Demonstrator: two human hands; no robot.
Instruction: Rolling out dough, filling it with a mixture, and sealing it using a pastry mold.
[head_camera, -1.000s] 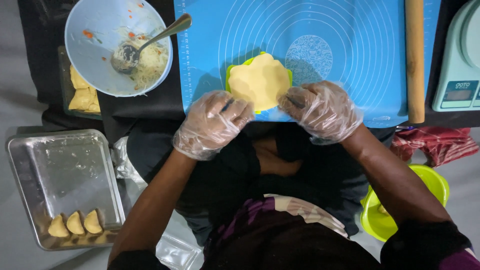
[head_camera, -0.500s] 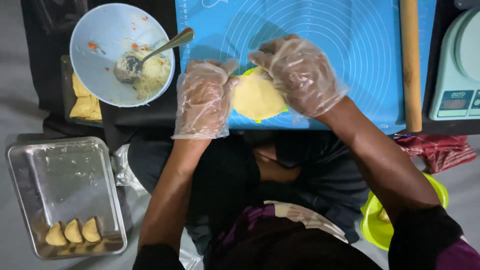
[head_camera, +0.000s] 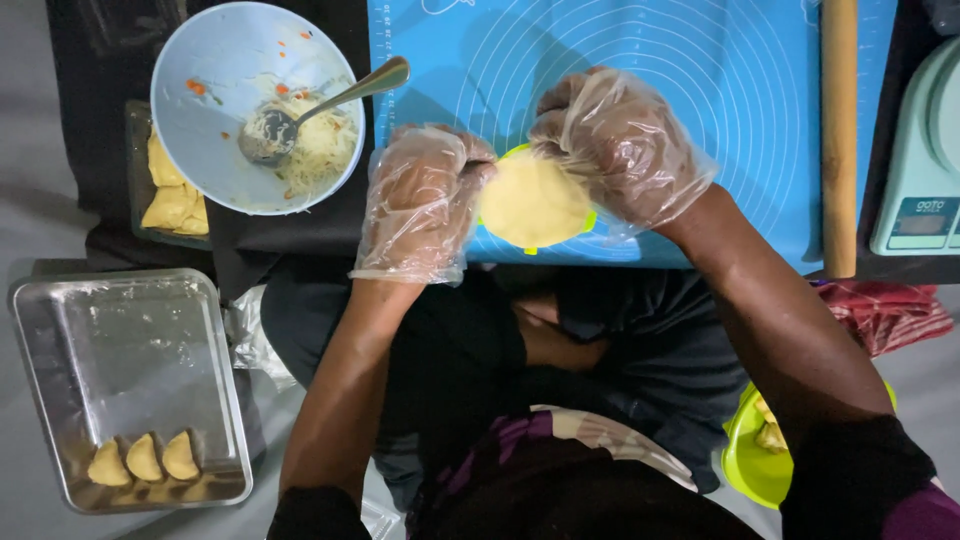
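Both gloved hands, left hand and right hand, clamped on the open dough round; three dumplings already trayed, filling bowl nearly empty

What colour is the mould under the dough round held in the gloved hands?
Bright yellow-green; the mould peeks out around the pale dough round in the head view.

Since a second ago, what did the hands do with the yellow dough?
Both gloved hands, left hand and right hand, lifted the round dough on its green mould further over the blue mat, keeping their grip. The right hand rose above it. The bowl, spoon, tray and rolling pin stayed put.
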